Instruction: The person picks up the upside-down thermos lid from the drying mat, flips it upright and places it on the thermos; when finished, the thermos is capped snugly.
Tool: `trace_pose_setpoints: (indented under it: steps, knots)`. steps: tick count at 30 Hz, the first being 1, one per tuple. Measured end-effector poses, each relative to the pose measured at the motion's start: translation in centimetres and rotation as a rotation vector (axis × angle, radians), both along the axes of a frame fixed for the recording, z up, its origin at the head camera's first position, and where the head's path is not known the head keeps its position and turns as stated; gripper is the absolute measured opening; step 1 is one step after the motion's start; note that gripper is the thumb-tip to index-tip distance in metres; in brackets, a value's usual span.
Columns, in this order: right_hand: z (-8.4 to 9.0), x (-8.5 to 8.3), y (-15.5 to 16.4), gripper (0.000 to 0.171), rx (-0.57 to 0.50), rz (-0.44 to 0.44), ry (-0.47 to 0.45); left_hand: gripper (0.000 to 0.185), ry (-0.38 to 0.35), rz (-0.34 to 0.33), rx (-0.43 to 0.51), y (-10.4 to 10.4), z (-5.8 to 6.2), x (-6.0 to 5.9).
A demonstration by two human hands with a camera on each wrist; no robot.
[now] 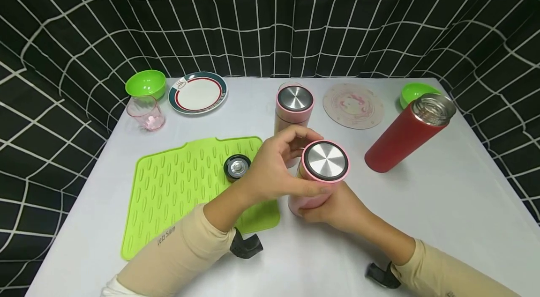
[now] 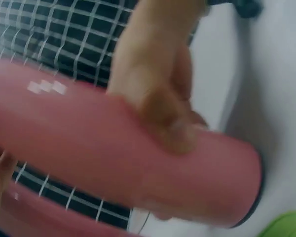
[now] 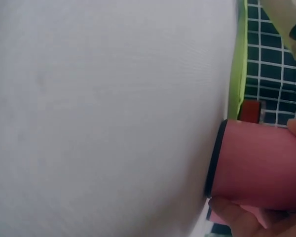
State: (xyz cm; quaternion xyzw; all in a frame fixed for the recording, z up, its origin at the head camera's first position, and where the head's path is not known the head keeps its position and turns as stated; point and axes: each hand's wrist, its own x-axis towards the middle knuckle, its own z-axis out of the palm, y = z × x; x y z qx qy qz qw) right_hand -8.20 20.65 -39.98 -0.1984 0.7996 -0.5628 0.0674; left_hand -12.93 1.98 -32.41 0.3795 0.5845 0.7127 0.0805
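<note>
Studio-like space, gridded black curtain (image 1: 244,18) (on three sides), white tabletop (image 1: 447,203)

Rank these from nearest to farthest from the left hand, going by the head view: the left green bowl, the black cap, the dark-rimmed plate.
1. Black cap: just left of the left hand, on the green mat.
2. Dark-rimmed plate: farther back, to the left.
3. Left green bowl: beyond the plate, at the table's back left.

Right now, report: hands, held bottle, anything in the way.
Left hand grips held bottle near its top, right hand near its base. Lid on. Second pink bottle just beyond, possibly in the way.
</note>
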Motion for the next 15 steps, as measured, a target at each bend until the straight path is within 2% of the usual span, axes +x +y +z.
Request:
trace_pose_setpoints:
  steps: [4, 6, 8, 12, 13, 15]
  knots:
    - [0.2, -0.1, 0.1, 0.063, -0.004, -0.005, -0.007, 0.065, 0.014, -0.13, 0.008, -0.6, -0.1, -0.8]
    - [0.3, -0.1, 0.2, 0.06, -0.006, 0.006, -0.012, 0.069, 0.028, -0.13, -0.026, -0.6, -0.2, -0.7]
    - [0.2, -0.2, 0.3, 0.054, -0.003, 0.029, 0.006, 0.077, 0.062, -0.073, -0.077, -0.4, -0.1, -0.2]
    - [0.1, -0.4, 0.3, 0.048, -0.027, 0.062, -0.013, 0.083, 0.176, 0.141, -0.166, 0.4, 0.0, 0.9]
    - [0.0, -0.4, 0.3, 0.048, -0.028, 0.062, -0.015, 0.08, 0.194, 0.169, -0.165, 0.6, 0.0, 0.9]
    - [0.0, -0.4, 0.2, 0.048, -0.027, 0.051, -0.039, 0.071, 0.188, 0.18, -0.151, 0.6, -0.1, 0.9]
